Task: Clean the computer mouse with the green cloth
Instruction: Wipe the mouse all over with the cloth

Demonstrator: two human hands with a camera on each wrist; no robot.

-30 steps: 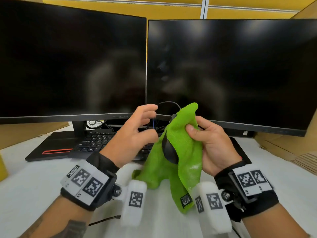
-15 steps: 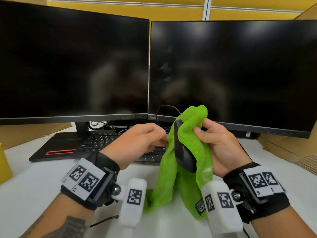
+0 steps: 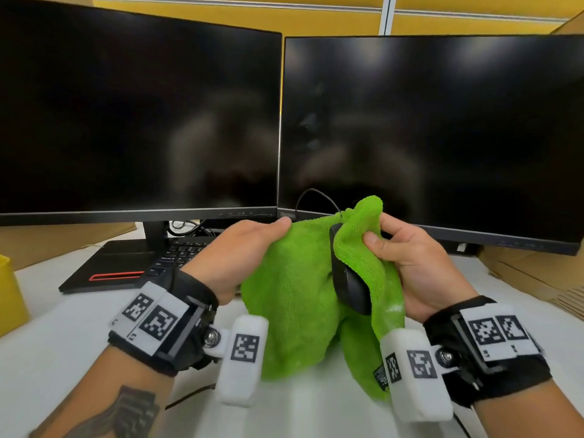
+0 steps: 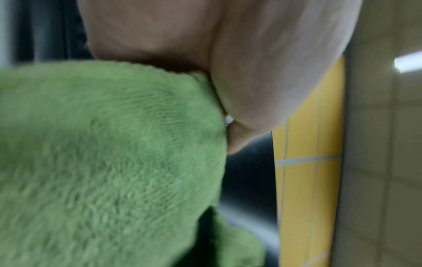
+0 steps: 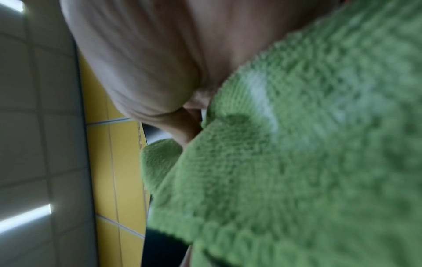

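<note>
- Green terry is wrapping most of the mouse (image 3: 347, 279) — the cloth (image 3: 294, 298) is draped over both sides, leaving only a dark strip of the shell showing in the head view; the wrist views are showing cloth (image 4: 102, 153) and skin only.
- The wiping looks to be in progress, not finished; I am judging the exposed strip and the hidden underside as yet to be covered.
- The right hand (image 3: 417, 267) is cupping the mouse through the cloth, thumb pinching a fold against it; the left hand (image 3: 234, 251) is gripping the cloth's other side, fingers hidden beneath it.
- The mouse is being held in the air above the desk (image 3: 63, 336), in front of the monitors (image 3: 442, 137).
- Its long axis is running near upright, tilted — cable (image 3: 316, 197) end up and away, rounded tail down towards the person.
</note>
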